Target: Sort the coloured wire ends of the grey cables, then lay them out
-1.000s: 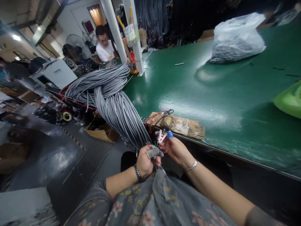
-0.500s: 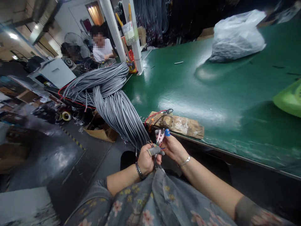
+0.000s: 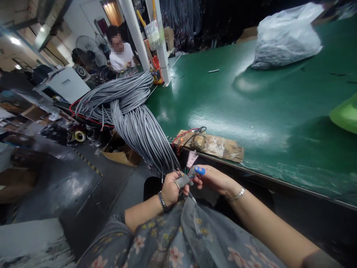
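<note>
My left hand (image 3: 171, 188) is closed round the end of a grey cable (image 3: 184, 181), with thin coloured wires (image 3: 182, 172) fanning out above the thumb, which wears a grey wrap. My right hand (image 3: 214, 178) sits just to the right, fingers pinched on a small pink cutter (image 3: 192, 159) whose tip is at the wire ends. A blue cap (image 3: 199, 170) covers one right fingertip. A thick bundle of grey cables (image 3: 136, 123) hangs from the table's left end down to my hands.
A long green table (image 3: 251, 100) runs ahead and right, with a worn wooden block (image 3: 214, 145) at its near edge, a filled plastic bag (image 3: 287, 37) farther back and a green thing (image 3: 344, 115) at right. A seated person (image 3: 119, 48) works at far left. Cardboard box (image 3: 119, 154) on floor.
My right hand has dropped slightly and turned, bringing the pink cutter lower to the wire ends. My left hand still holds the cable in the same place.
</note>
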`<state>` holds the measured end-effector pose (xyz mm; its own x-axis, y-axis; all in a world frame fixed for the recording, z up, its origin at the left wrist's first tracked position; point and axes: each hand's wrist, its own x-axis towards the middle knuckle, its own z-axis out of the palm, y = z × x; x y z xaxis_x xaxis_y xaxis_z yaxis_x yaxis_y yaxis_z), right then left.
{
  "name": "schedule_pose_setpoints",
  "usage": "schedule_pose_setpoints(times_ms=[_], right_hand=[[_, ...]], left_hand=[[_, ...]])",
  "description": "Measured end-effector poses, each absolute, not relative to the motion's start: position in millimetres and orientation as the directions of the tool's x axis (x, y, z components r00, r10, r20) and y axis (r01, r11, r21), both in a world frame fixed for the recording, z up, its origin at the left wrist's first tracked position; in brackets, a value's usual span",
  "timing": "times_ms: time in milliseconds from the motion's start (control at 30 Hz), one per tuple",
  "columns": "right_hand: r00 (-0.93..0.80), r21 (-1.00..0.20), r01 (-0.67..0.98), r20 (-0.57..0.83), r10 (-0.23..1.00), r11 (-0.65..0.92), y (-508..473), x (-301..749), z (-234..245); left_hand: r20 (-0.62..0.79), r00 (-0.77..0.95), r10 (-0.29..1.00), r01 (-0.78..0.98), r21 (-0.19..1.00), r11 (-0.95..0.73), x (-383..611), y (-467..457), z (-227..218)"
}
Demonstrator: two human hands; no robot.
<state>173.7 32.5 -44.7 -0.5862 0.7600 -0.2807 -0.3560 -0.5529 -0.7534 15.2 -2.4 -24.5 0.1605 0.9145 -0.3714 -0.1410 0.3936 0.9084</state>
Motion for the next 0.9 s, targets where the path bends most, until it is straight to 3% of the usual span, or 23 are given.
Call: schedule_pose_setpoints(times_ms=[200, 333, 467, 533, 633, 700, 833, 900], right_hand=[[-0.563, -0.856, -0.278, -0.222, 0.796, -0.436, 32, 174, -37], [-0.552, -0.953, -0.129, -0.161, 0.818, -0.274, 29, 170, -31], [-0.426, -0.999, -0.036, -0.014, 0.905, -0.033, 25, 174, -24], [-0.369, -0.998, -0.054, -0.015, 0.929, -0.037, 23, 177, -24], [-0.361, -0.972, -0.157, -0.109, 0.926, -0.176, 15, 178, -32], [-0.333, -0.947, -0.228, -0.142, 0.932, -0.225, 9, 174, -38], [-0.203, -0.949, -0.265, -0.121, 0.972, -0.174, 2, 162, -43], [-0.24, -0.944, -0.264, -0.134, 0.962, -0.197, 3, 158, -41]], left_hand=[[-0.347, 0.277, 0.896, 0.072, 0.937, 0.341, 16, -3, -18], [-0.393, 0.363, 0.845, 0.19, 0.919, 0.346, 15, -2, -23], [-0.414, 0.336, 0.846, 0.126, 0.91, 0.396, 14, -2, -25], [-0.415, 0.273, 0.868, 0.027, 0.905, 0.424, 15, -2, -25], [-0.407, 0.2, 0.891, -0.058, 0.903, 0.426, 17, -2, -24], [-0.394, 0.204, 0.896, -0.059, 0.909, 0.414, 18, -2, -24], [-0.366, 0.27, 0.891, -0.015, 0.923, 0.384, 18, -1, -22], [-0.363, 0.318, 0.876, 0.044, 0.929, 0.369, 16, -1, -20]])
